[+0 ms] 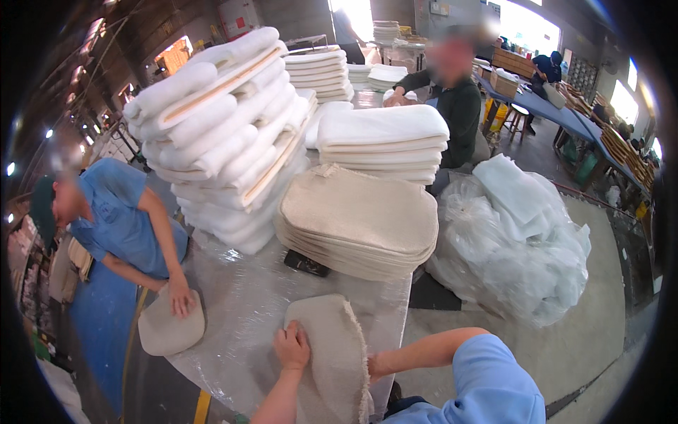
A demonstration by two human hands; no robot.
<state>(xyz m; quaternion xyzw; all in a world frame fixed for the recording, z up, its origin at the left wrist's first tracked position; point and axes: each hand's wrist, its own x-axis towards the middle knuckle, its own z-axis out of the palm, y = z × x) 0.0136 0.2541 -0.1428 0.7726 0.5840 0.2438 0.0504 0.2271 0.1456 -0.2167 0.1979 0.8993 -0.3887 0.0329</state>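
A beige fabric cushion cover with a frayed right edge lies on the plastic-wrapped table in front of me. My left hand is closed on its left side, fingers curled against the cloth. At the frayed edge is my right hand, its fingers hidden behind or inside the cover. Just beyond rises a neat stack of beige covers. A dark phone-like object lies at the foot of that stack.
Tall piles of white padding and folded white pads stand farther back. A large clear plastic bag of white material sits right of the table. At left, a co-worker presses a beige piece; another person stands behind the pads.
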